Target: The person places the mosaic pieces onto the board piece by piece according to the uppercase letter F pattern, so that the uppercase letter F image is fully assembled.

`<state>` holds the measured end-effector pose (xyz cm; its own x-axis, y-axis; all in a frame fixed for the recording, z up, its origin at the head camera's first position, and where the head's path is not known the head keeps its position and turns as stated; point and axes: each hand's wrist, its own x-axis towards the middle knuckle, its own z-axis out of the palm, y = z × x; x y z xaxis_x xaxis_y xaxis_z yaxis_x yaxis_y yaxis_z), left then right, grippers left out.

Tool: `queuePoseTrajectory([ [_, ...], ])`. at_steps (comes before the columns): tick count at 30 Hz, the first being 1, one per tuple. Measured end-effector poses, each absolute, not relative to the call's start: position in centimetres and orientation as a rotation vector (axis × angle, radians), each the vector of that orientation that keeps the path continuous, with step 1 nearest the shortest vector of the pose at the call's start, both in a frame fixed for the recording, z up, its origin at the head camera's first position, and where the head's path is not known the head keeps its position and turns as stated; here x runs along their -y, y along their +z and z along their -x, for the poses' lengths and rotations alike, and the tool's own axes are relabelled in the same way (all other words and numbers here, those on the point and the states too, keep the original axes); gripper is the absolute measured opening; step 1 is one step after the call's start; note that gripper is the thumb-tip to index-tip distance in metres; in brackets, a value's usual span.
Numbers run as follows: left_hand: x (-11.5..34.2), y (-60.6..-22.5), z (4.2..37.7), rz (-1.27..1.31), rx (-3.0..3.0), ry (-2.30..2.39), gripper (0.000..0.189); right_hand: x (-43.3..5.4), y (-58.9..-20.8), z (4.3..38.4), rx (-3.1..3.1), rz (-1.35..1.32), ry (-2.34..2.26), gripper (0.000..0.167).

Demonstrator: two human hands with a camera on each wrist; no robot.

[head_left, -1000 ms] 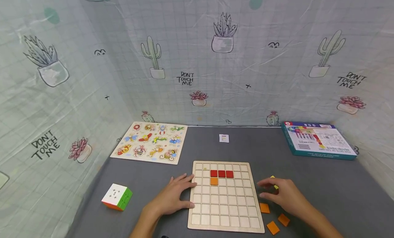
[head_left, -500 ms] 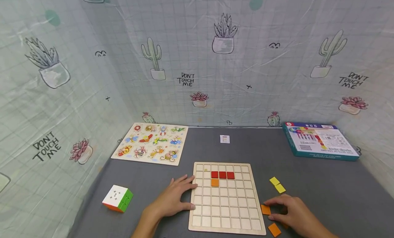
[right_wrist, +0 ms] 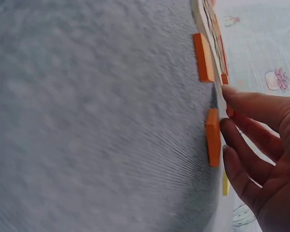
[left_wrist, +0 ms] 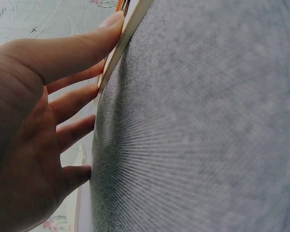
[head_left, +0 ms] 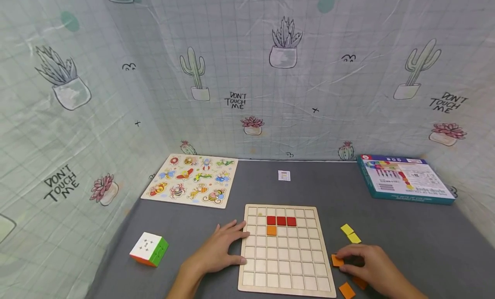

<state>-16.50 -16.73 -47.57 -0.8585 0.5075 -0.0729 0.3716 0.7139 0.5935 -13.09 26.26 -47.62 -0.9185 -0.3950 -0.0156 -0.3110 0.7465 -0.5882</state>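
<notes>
A wooden grid board (head_left: 287, 266) lies on the grey table. Three red tiles (head_left: 281, 221) sit in a row near its far side, with an orange tile (head_left: 271, 230) in the cell below the leftmost. My left hand (head_left: 218, 251) rests at the board's left edge, fingers spread and thumb touching the rim. To the right of the board, my right hand (head_left: 373, 264) pinches a loose orange tile (head_left: 336, 260) between thumb and forefinger. Nearer me lies a second loose orange tile (head_left: 347, 290); a third orange tile (head_left: 360, 282) is partly hidden under the hand.
Two yellow tiles (head_left: 350, 233) lie just beyond my right hand. A puzzle cube (head_left: 148, 249) stands at the left, an insect picture board (head_left: 191, 181) behind it. Farther back are a small printed card (head_left: 284, 175) and a flat game box (head_left: 406, 178) at the right.
My right hand has moved from beside the yellow tiles toward me, to the orange tiles, and taken hold of the one nearest the board. The left hand keeps its place.
</notes>
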Motion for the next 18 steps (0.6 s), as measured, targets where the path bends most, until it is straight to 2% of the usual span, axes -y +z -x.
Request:
queuePoseTrajectory([
  [9, 16.7, -47.6, 16.4, -0.694, -2.685, 0.881, 0.065, -25.0, -46.0, 13.8, -2.892, 0.614, -1.111, 0.019],
  [18, 16.6, -47.6, 16.5, -0.703, -2.700, 0.864, 0.065, -20.1, -44.7, 15.5, -2.764, 0.624, -1.301, 0.022],
])
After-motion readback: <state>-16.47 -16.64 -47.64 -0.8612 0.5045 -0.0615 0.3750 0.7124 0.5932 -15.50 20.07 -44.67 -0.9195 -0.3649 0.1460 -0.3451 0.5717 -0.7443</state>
